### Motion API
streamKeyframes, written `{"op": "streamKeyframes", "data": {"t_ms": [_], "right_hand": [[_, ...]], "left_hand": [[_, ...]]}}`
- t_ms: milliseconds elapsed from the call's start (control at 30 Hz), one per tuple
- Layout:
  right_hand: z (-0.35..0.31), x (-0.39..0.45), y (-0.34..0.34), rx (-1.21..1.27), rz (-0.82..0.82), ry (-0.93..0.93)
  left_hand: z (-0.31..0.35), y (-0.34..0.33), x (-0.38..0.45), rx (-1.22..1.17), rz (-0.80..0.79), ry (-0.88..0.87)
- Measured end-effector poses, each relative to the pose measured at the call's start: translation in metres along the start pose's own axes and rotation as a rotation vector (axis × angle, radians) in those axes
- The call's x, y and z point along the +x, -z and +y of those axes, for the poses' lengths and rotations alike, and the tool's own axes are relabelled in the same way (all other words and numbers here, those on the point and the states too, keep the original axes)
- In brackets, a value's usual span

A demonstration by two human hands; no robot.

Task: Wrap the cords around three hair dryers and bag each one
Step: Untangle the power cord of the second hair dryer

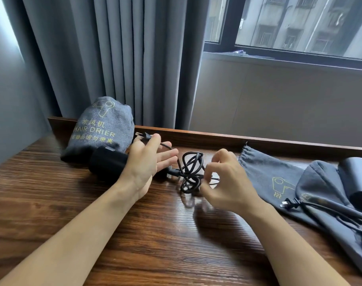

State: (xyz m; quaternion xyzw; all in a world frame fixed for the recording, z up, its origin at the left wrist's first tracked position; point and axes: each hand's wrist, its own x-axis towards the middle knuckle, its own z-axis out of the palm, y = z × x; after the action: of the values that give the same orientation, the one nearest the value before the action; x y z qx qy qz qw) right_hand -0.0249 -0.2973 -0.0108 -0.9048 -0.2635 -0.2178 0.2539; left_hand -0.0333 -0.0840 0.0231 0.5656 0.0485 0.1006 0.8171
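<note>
The right hand (225, 182) has its grip pinched together on a loop of the tangled black cord (191, 172), fingers curled, just at 3 o'clock of the bundle. The left hand (149, 162) sits at 9 o'clock of that bundle with its palm turned inward and fingers straight, its grip apart; the cord's plug (142, 136) shows just above its fingers at 12 o'clock, and whether the hand touches it I cannot tell. Behind the left hand, at 9 o'clock, lies the black hair dryer (105, 163) this cord belongs to, on its side on the dark wooden surface (134, 244). Touching it at 11 o'clock stands a filled grey bag (102, 126) printed HAIR DRIER. Well apart at 3 o'clock of the hands, flat grey bags (279, 178) lie spread on the surface, with a second hair dryer (357, 178) resting on them and its loose cord and plug (289, 203) trailing across the cloth. Grey curtains (124, 58) and a window (299, 23) stand at 12 o'clock
</note>
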Motion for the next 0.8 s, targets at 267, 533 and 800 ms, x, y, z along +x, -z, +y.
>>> {"op": "streamKeyframes", "data": {"t_ms": [267,533,800], "right_hand": [[-0.010,-0.004,-0.002,-0.181,-0.386,0.049],[-0.013,-0.001,-0.028,-0.038,-0.098,-0.076],[-0.016,0.010,-0.038,0.068,-0.108,-0.215]], "left_hand": [[-0.003,0.000,0.002,0.120,-0.005,-0.044],[-0.002,-0.003,0.002,0.170,0.046,-0.078],[-0.007,-0.004,0.001,0.223,-0.024,-0.059]]}}
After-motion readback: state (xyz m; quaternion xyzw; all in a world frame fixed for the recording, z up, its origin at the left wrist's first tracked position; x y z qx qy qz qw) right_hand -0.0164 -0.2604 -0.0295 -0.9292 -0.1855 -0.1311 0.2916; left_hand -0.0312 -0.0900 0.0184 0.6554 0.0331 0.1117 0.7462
